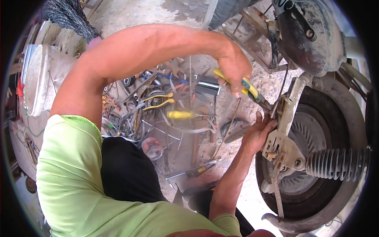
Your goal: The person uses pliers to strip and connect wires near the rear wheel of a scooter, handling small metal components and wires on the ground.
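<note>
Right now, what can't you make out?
All in head view:
Pliers: tips too small against the bar to tell their bite; grips partly hidden by left hand.
Wheel: partly behind spring.
Jar: contents too blurred.
Tool pile: lower tools under upper ones.

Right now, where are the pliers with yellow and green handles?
Right of centre in the head view, the pliers sit in the left hand, their tip by the metal bar beside the wheel, near the right hand.
</note>
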Tool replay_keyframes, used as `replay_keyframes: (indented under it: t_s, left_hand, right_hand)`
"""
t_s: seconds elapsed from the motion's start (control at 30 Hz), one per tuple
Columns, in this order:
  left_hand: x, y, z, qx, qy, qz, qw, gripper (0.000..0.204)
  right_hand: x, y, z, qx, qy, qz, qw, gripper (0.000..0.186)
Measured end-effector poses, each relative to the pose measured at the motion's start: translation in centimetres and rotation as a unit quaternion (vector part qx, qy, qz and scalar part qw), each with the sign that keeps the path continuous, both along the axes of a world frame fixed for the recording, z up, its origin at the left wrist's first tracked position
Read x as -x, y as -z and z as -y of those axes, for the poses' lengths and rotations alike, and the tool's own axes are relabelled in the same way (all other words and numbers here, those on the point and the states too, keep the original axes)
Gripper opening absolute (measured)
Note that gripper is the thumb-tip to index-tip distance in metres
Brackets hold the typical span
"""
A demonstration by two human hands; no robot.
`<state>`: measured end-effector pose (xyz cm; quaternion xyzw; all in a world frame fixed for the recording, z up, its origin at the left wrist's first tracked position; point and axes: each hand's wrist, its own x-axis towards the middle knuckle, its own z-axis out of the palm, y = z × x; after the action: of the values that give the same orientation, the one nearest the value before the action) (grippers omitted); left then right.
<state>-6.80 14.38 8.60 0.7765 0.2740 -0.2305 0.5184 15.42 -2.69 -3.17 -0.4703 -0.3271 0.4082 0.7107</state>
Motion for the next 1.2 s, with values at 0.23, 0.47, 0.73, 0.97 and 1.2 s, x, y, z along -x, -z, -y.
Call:
replay_keyframes:
  t_s: [0.23, 0.47, 0.73, 0.97, 1.2]
  left_hand:
    - [1.7, 0.9, 2.2, -0.232, 0.024, 0.084, 0.969, 0.03]
    - [2.4, 4.3, 4.1, -0.438, -0.02, 0.215, 0.873, 0.028]
    - [2.3, 5.4, 3.1, -0.525, -0.001, 0.254, 0.812, 0.041]
    - [1.8, 5.8, 2.6, -0.593, -0.009, 0.27, 0.758, 0.042]
    - [1.2, 5.9, 1.9, -0.604, -0.013, 0.28, 0.746, 0.042]
  right_hand:
    - [0.3, -0.6, -0.1, -0.004, -0.026, -0.001, 1.0, 0.043]
    - [0.5, -0.7, -0.4, -0.002, -0.012, -0.023, 1.0, 0.044]
    - [0.1, -0.5, -0.2, -0.002, -0.041, -0.033, 0.999, 0.045]
    - [0.5, -0.7, -0.3, 0.003, -0.02, -0.025, 0.999, 0.044]
    - [0.7, -1.1, -0.3, 0.015, -0.034, -0.014, 0.999, 0.045]
